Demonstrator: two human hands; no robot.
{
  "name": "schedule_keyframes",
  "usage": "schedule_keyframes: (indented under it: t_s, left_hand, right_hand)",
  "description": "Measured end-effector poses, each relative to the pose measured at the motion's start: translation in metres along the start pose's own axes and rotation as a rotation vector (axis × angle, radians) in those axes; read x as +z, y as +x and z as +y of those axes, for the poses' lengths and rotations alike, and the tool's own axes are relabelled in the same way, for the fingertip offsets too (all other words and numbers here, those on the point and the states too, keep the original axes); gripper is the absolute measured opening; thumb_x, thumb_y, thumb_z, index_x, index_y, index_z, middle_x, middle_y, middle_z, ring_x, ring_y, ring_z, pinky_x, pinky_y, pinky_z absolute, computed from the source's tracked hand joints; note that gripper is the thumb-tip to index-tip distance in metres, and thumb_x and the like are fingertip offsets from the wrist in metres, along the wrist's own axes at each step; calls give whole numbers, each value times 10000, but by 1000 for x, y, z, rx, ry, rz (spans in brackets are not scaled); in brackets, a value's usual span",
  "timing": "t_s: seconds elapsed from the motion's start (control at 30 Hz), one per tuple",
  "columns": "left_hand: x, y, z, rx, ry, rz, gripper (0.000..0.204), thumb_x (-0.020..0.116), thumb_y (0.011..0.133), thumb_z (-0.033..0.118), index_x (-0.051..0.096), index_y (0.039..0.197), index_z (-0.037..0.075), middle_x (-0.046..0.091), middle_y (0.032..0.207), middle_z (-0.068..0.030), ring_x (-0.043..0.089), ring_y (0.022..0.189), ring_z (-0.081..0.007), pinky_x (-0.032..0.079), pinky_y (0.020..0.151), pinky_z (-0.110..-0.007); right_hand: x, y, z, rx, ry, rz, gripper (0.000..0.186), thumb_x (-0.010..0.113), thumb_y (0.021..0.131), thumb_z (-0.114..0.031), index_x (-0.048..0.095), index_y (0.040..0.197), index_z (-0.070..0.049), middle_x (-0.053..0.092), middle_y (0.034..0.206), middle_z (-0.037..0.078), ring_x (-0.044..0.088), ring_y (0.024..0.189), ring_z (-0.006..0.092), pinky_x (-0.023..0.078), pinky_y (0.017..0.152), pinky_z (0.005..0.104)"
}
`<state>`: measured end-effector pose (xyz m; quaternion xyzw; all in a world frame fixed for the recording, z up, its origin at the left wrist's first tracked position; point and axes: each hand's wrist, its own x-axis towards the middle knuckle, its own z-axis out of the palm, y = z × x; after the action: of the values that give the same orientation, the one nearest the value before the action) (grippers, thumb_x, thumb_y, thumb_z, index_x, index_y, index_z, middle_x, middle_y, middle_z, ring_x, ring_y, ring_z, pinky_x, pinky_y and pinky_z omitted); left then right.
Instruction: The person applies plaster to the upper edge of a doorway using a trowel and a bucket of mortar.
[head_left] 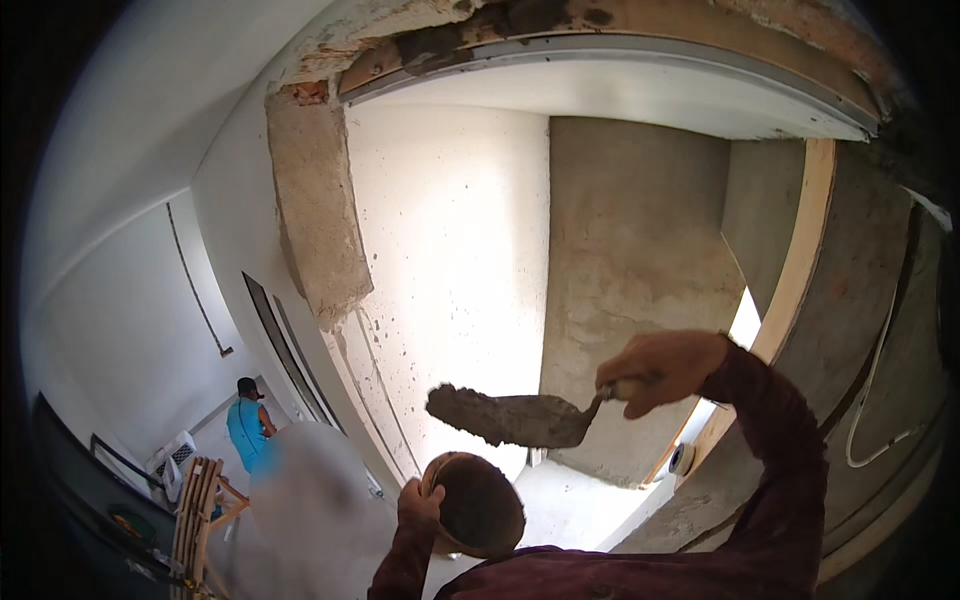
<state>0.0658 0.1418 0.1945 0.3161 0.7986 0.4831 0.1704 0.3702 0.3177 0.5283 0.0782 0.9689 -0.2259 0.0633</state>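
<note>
My right hand is closed around the handle of a trowel, held out level in front of me. Wet grey mortar covers the trowel's blade and reaches past its left end. Lower and to the left, my left hand grips the rim of a round bowl. The bowl is tilted towards me, with a dark inside that looks like mortar. The trowel is above the bowl and apart from it. Ahead is an opening with a rough, partly plastered left edge.
A wooden board runs down the opening's right side, another across its top. Wooden trestle or ladder stands at lower left. A person in blue is on the floor below. A loose cable hangs at right.
</note>
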Motion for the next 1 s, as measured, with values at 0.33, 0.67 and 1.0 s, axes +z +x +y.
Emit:
schedule_keyframes:
  t_s: [0.33,0.67,1.0]
  left_hand:
    - [13,-53,-105,-202,43,91,295,735,614,119,526,755,-33,570,795,-208,595,795,-339,469,735,-434]
    - [4,33,-19,-99,28,-142,347,711,644,235,575,808,-39,602,810,-227,605,808,-345,476,716,-426]
    - [21,120,131,256,-106,-25,251,703,597,124,503,707,17,549,693,-118,536,651,-241,447,618,-376]
  right_hand:
    - [-121,3,-71,101,259,214,377,662,772,-157,569,1098,8,594,747,37,539,573,87,432,484,236]
    - [-138,-67,-76,135,-875,1001,213,521,909,-233,514,996,-39,542,693,84,543,510,186,425,439,308]
    - [-174,8,-100,160,-1669,1075,145,557,841,-134,510,957,-60,578,742,128,609,668,295,490,601,417]
